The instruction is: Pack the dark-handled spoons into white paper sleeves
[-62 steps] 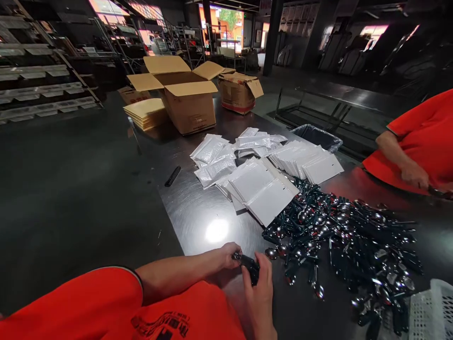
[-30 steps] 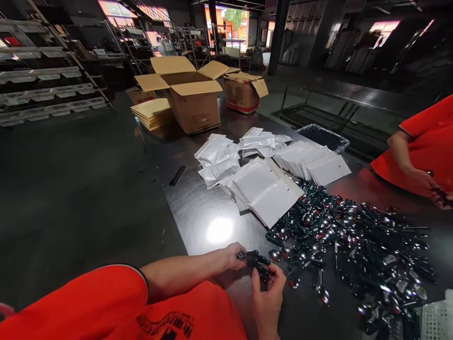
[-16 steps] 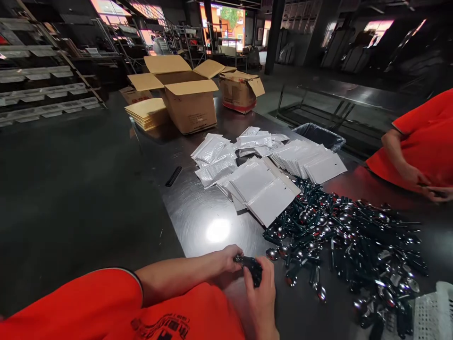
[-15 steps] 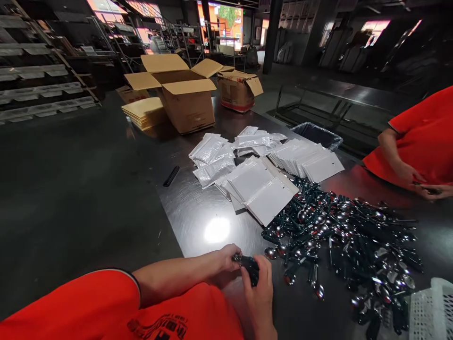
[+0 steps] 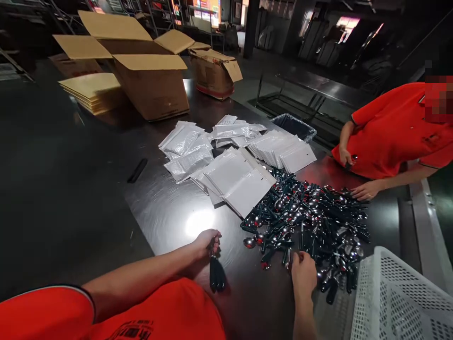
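My left hand (image 5: 208,240) is closed on the heads of a small bunch of black-handled spoons (image 5: 216,274), whose handles hang down toward me over the steel table (image 5: 170,217). My right hand (image 5: 303,272) reaches into the near edge of a big pile of black-handled spoons (image 5: 311,222), fingers down among them; whether it grips one cannot be made out. Fanned stacks of white envelopes (image 5: 240,182) lie just beyond the pile, with further white envelopes (image 5: 283,151) behind.
A person in a red shirt (image 5: 392,127) stands at the right, one hand (image 5: 364,191) on the pile's far edge. Bubble pouches (image 5: 186,151), an open carton (image 5: 141,71), a second carton (image 5: 214,71), a white perforated basket (image 5: 399,302), a bin (image 5: 293,126), a black item (image 5: 137,170).
My right hand let go of the bunch and moved right into the spoon pile. My left hand alone keeps the bunch, now hanging. The view tilted down and right; the other person leaned in.
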`<state>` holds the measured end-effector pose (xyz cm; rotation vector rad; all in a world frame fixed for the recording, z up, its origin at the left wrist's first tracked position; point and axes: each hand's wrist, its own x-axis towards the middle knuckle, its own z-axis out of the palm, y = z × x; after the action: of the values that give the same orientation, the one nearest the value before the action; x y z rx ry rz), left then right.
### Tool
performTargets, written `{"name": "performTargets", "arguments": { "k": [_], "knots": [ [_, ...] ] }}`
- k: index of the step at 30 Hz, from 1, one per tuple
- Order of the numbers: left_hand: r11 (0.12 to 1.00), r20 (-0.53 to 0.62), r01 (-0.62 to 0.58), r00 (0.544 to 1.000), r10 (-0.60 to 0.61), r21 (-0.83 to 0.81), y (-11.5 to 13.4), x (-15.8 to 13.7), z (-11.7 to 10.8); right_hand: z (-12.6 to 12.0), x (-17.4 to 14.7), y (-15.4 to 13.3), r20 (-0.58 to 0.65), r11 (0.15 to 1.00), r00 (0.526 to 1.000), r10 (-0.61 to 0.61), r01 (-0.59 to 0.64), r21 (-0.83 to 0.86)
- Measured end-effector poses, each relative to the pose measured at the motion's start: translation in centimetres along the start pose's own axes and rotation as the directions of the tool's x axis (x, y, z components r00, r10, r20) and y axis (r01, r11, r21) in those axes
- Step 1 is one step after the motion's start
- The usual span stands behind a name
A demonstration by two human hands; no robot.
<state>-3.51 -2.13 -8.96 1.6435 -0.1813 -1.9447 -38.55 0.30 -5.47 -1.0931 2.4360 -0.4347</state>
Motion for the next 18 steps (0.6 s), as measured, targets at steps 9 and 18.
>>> {"name": "performTargets", "arguments": {
  "k": [9,18],
  "knots": [
    [0.991,-0.01,-0.071,0.997,0.073,0.116,-1.1,0.2,-0.2,1.6,-1.8,1.2,0.031,0.956,0.994,-0.106,0.11,-0.271],
    [0.972,-0.012,-0.126,0.991,0.131,0.2,-1.3,0.8,-0.4,6.4,-1.3,-5.4,0.136,0.757,0.786,-0.603,0.618,-0.21]
  ]
}}
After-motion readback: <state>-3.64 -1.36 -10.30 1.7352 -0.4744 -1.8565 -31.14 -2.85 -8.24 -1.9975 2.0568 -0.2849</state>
